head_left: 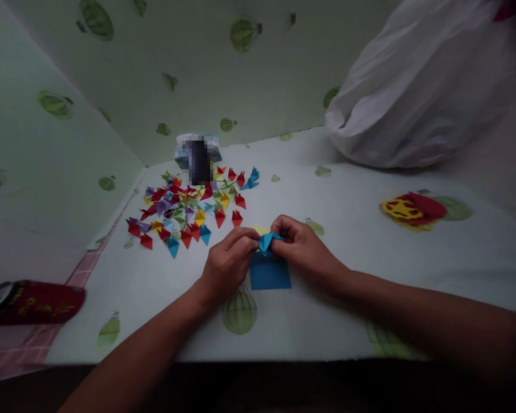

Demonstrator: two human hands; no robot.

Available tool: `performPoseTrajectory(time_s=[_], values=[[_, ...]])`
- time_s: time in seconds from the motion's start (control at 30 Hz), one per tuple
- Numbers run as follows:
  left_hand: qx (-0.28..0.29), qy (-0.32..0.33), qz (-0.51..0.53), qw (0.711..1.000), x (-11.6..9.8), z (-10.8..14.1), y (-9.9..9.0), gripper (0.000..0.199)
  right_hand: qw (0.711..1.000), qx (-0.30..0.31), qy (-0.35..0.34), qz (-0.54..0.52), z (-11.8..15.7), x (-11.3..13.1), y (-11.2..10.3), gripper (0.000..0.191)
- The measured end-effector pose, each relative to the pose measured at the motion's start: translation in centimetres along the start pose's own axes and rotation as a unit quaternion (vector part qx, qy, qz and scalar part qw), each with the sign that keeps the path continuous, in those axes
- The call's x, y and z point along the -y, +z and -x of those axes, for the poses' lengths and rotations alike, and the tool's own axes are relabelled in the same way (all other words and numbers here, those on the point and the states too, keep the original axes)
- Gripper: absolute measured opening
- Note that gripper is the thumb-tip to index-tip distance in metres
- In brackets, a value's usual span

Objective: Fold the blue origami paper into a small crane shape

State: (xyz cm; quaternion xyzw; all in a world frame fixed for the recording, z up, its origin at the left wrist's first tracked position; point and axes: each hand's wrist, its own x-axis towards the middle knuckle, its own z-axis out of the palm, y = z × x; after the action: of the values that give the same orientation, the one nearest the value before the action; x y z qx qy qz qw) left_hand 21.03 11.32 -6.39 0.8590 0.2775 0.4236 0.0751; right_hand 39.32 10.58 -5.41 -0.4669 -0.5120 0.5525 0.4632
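Between my two hands is a small folded blue paper piece, held just above the table. My left hand pinches its left side with fingers closed. On the other side, my right hand grips the right end between thumb and curled fingers. Under the hands lies a flat blue paper square, with a bit of yellow paper showing behind it. To the left spreads a pile of small folded paper pieces in red, blue, purple, yellow and green.
A tissue box and a blurred dark object stand behind the pile. A large white bag sits back right, near red and yellow paper cut-outs. A red can lies at the left edge.
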Motion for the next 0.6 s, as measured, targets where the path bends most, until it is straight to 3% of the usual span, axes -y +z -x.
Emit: performPoseTrajectory(time_s=[0.17,0.4,0.6], values=[[-0.009,-0.054,0.037,0.998,0.1,-0.2,0.0,0.016,0.999,0.013,0.023,-0.022,0.2,0.2,0.1,0.018],[-0.033,-0.22,0.178,0.958,0.9,-0.1,0.3,0.011,0.995,0.043,0.06,-0.074,0.0,0.1,0.0,0.026],[-0.045,-0.233,0.196,0.952,1.3,-0.1,-0.3,0.007,0.993,0.038,0.112,-0.022,-0.1,0.4,-0.2,0.034]])
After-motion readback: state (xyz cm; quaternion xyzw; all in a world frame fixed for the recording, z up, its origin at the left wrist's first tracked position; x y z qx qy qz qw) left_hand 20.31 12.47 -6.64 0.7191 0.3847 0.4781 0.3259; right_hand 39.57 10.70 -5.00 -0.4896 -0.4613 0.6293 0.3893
